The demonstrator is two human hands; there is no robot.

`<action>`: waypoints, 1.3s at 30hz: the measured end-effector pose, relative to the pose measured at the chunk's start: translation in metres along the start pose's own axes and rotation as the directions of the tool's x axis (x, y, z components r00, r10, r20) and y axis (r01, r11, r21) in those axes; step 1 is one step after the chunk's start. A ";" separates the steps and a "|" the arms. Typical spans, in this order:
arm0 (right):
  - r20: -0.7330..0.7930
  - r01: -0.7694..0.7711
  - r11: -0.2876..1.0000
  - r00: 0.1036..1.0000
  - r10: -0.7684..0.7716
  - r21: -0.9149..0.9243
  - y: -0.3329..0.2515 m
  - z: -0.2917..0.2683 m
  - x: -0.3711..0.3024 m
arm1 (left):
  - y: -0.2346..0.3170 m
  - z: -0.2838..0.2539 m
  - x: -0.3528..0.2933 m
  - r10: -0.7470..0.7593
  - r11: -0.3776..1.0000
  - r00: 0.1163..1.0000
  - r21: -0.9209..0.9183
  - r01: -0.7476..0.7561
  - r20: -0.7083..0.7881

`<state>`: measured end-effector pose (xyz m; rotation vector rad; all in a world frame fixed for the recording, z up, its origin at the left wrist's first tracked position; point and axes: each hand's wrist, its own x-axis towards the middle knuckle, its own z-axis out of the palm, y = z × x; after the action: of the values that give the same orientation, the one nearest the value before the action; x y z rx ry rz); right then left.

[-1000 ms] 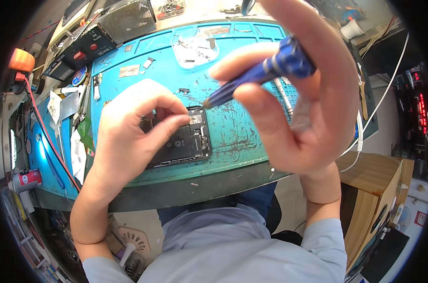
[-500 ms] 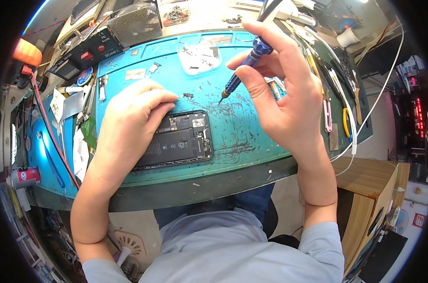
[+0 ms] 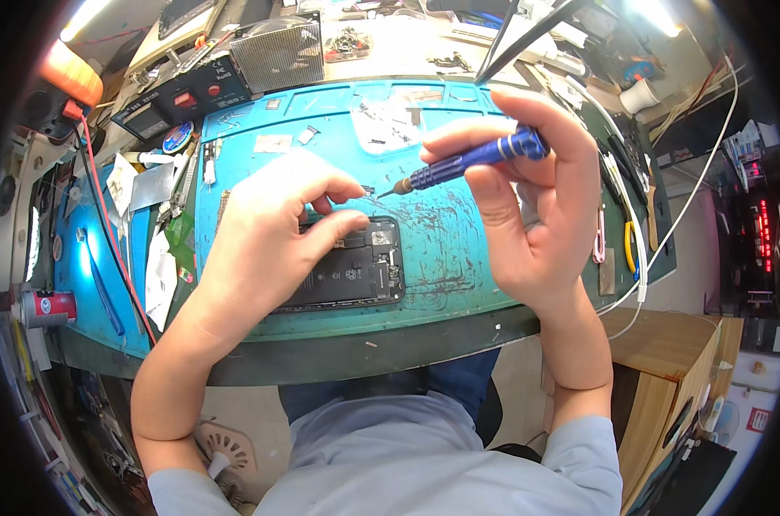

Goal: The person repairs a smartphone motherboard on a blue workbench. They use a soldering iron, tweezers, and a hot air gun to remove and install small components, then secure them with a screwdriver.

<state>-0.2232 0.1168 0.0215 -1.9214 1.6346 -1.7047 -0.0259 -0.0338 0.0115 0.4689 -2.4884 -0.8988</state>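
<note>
My right hand [image 3: 549, 215] grips a blue precision screwdriver [image 3: 476, 163], held at a slant with its tip pointing down and left. That tip is close to a small dark phone part [image 3: 368, 190] lying on the blue-green work mat [image 3: 446, 249]. From the other side my left hand [image 3: 278, 228] reaches over, thumb and forefinger apart, with nothing visible between them. Its forefinger tip is right by the small part; whether they touch I cannot tell. Below lies an opened smartphone [image 3: 355, 271], its black battery and inner parts showing. My left hand covers its left end.
A clear plastic tray [image 3: 385, 129] of small parts stands at the back of the mat. A black power unit [image 3: 183, 99] with red switches is at far left. Tweezers and other tools lie along the right, near yellow-handled pliers [image 3: 630, 245] and a white cable [image 3: 695, 185].
The screwdriver has tilted flatter, its tip moving left toward the small part. My left hand has shifted right toward it, thumb and forefinger spreading apart. The view has shifted slightly.
</note>
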 end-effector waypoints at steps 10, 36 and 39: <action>0.061 0.104 0.994 0.993 -0.106 0.035 0.001 0.003 0.000 | 0.006 0.003 -0.002 -0.126 0.980 0.991 -0.150 0.133 0.052; -0.046 0.177 0.981 0.984 -0.174 0.080 0.003 0.003 -0.001 | 0.006 0.005 0.000 0.004 0.980 0.999 -0.197 -0.010 -0.032; -0.017 0.178 0.984 0.984 -0.178 0.024 0.001 0.000 0.000 | 0.007 0.005 0.000 0.001 0.979 0.999 -0.201 -0.009 -0.039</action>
<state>-0.2237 0.1167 0.0211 -2.1048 1.4773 -1.7963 -0.0295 -0.0263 0.0124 0.4079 -2.3310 -1.1153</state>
